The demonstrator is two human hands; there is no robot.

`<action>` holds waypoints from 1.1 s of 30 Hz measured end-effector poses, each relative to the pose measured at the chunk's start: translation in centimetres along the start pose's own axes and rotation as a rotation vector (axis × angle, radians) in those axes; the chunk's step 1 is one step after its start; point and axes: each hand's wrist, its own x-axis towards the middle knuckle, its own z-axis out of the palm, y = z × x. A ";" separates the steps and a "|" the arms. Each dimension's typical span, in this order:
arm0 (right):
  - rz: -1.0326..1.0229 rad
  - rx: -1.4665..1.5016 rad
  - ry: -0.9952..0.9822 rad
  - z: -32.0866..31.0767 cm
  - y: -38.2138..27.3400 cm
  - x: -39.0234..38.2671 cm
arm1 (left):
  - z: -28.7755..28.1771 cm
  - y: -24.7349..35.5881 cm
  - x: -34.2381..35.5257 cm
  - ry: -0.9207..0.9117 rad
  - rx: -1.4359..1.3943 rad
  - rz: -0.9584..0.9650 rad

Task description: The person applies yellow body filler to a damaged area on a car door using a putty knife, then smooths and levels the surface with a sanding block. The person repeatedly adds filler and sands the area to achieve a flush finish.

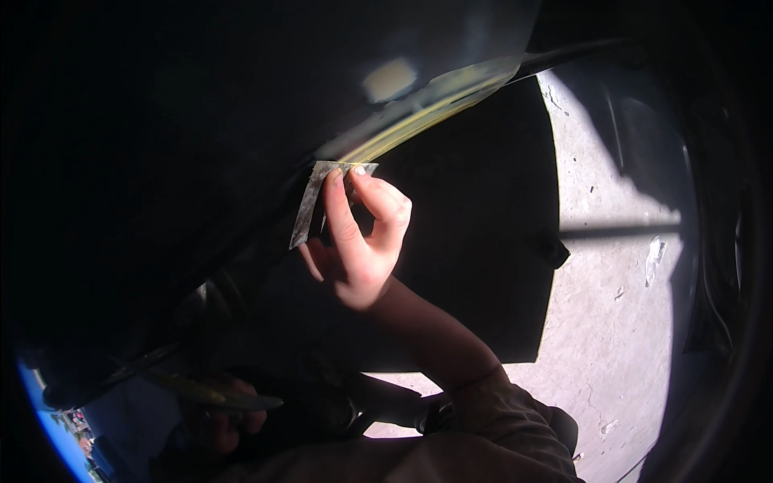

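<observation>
My right hand point(370, 241) is closed on a thin, flat, rectangular filler spreader point(306, 205), pinching it near its upper edge. That edge meets a strip of yellow, putty-like filler point(411, 125) on the lower edge of a dark car body panel point(338, 72). Grey-green patches border the yellow strip. In deep shadow at the lower left, my left hand point(225, 423) is wrapped under a flat plate point(217, 394) with a yellow smear on it. Most of the left fingers are too dark to make out.
A pale, scuffed concrete floor point(604, 322) lies in sunlight on the right, crossed by a narrow shadow. Beneath the panel is a large dark area point(483, 217). The panel fills the upper left. A strip of blue sky point(68, 447) shows at the lower left rim.
</observation>
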 end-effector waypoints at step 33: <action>-0.114 0.636 -0.893 -7.6 -2.0 2.9 | 8.3 5.8 9.1 -0.586 -0.197 -0.190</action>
